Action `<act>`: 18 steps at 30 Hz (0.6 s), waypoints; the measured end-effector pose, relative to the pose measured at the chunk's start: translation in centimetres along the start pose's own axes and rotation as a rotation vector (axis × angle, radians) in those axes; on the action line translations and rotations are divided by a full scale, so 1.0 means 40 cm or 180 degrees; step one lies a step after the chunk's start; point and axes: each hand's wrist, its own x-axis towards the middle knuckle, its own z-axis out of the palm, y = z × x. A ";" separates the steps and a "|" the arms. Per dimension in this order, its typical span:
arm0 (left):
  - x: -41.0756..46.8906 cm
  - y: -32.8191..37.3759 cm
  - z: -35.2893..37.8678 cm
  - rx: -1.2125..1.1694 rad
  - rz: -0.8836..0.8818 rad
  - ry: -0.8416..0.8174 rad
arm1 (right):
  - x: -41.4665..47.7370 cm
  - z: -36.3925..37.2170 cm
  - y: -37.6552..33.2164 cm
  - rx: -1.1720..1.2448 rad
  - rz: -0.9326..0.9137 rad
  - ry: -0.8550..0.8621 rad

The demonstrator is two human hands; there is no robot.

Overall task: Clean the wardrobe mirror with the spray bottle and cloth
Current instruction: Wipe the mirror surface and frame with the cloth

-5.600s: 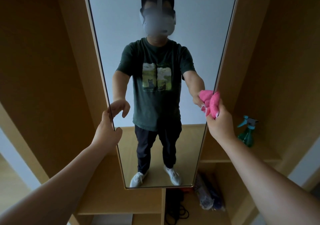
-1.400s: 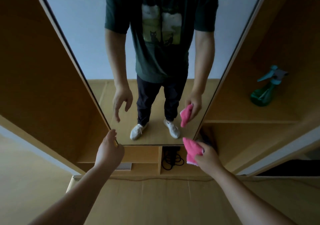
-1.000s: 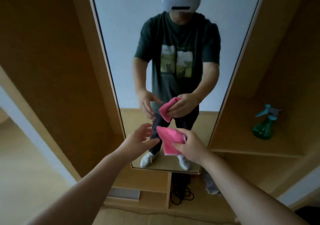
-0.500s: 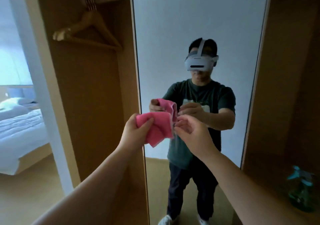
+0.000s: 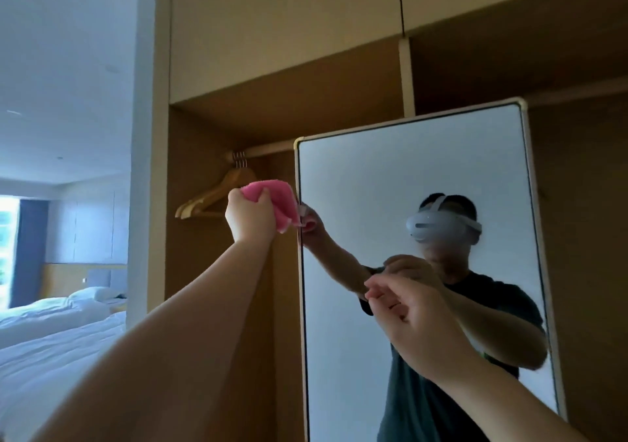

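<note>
**A:** One view, head-worn, wide-angle. Looks forward and slightly up at a light wooden wardrobe point(image 5: 289, 50).

**B:** Nearness?

**A:** Close. Both forearms enter from the bottom edge. The left hand point(image 5: 249, 219), gripping a fluffy pink cloth point(image 5: 280, 203), reaches the left edge of the tall, pale-framed, round-cornered mirror point(image 5: 390, 186). Lower down, the right hand point(image 5: 413, 319) hangs before the glass.

**B:** Aim?

**A:** The wearer's white headset point(image 5: 441, 227), reflected, sits right of centre, so the view is turned a little left. A white-sheeted bed point(image 5: 51, 339) shows at far left.
</note>
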 end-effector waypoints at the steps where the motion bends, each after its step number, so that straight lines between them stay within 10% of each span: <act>1: 0.027 0.014 0.019 0.0015 -0.0038 0.0043 | 0.004 -0.004 -0.002 -0.0001 -0.0035 -0.0005; 18: 0.142 0.088 0.210 -0.0513 -0.0119 -0.0567 | 0.170 -0.120 0.039 -0.1048 -0.0561 0.0996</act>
